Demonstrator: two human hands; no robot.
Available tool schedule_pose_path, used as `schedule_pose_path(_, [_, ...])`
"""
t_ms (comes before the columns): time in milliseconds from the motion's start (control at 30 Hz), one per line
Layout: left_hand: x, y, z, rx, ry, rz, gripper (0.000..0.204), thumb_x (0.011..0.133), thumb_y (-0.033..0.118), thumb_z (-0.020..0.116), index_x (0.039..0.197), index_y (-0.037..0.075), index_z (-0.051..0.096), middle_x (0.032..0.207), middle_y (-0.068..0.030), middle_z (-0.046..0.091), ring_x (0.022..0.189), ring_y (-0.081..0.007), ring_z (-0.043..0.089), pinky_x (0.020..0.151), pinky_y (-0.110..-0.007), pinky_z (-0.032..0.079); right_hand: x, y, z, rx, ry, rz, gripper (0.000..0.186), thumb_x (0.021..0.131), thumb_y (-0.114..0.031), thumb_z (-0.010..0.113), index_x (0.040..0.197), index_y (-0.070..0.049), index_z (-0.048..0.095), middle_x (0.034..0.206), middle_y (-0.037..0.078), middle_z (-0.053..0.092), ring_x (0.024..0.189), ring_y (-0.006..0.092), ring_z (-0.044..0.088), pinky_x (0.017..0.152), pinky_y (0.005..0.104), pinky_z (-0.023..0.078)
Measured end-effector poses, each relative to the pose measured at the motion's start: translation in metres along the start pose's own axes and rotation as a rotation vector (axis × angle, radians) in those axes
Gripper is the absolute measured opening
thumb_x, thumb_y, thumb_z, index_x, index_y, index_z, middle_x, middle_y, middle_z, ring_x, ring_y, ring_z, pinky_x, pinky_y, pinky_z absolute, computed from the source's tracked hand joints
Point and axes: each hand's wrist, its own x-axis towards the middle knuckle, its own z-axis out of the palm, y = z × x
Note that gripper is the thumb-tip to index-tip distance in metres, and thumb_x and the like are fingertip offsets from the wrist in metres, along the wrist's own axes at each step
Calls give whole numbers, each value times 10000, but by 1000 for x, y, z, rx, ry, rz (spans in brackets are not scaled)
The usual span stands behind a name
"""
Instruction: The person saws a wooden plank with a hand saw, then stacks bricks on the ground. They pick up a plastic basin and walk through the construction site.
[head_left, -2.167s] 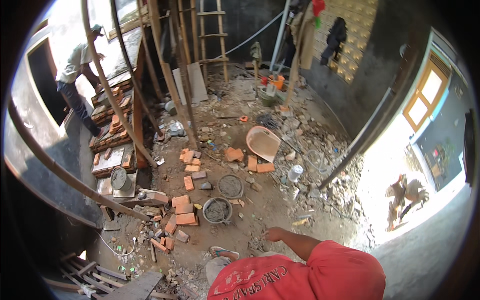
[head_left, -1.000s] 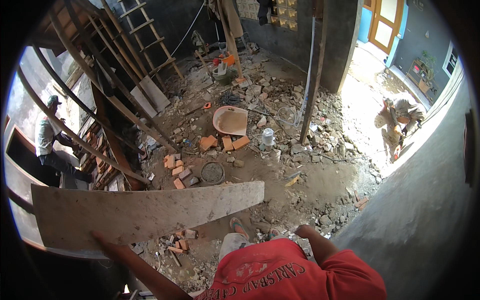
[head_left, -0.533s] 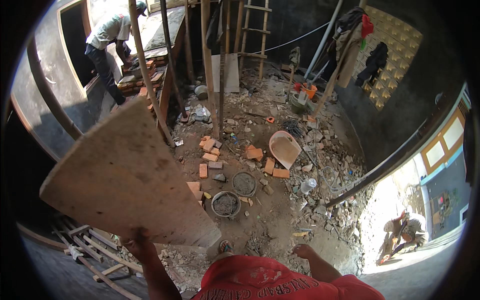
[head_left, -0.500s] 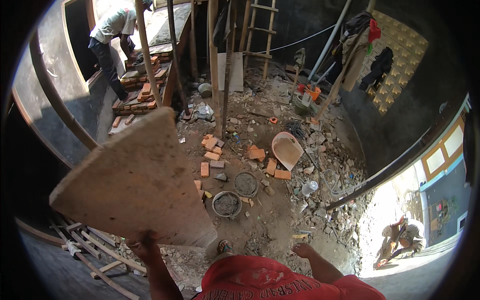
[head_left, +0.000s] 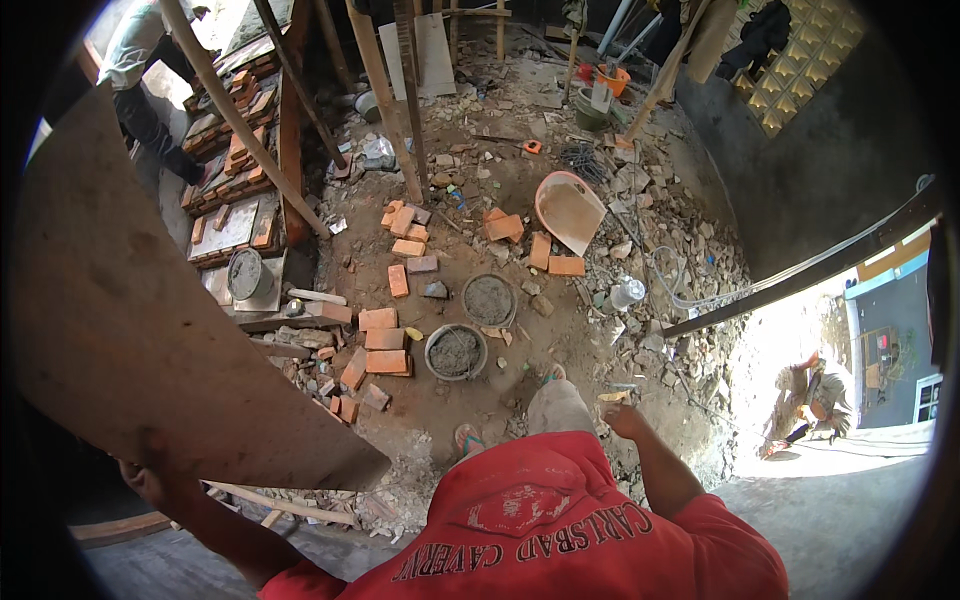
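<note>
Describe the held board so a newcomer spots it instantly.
Start at the brick steps on the left. Nearer the camera, a broad, stained, brownish board fills the picture's left side, gripped near its lower edge by the left hand. Unlike the paler panel standing at the back, this one is in a hand.

The bare left hand (head_left: 152, 484) is held out to the side, fingers clenched in a grip, its red-sleeved left arm (head_left: 225, 532) extended. The bare right hand (head_left: 627, 422) is held forward, its red-sleeved right arm (head_left: 666, 468) angled inward.
</note>
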Motion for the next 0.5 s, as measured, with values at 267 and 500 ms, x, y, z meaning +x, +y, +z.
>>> schedule_pose_path(267, [89,136,180,233,82,180,755,851,405,859,1406,-17,570,1269,-133,665,1080,-221,635,917,-367,506,96,105,14,112,-311,134,411,966,-464,566,1169,-172,772,1243,132,718,1165,361,663,1026,465,510])
schedule_pose_path(500, [102,221,397,155,277,309,669,859,350,854,1357,-25,610,1233,-133,686,1052,-212,649,918,-357,515,297,183,-157,-208,107,-165,295,888,-248,623,1154,-188,734,1232,97,708,1065,344,702,937,450,575])
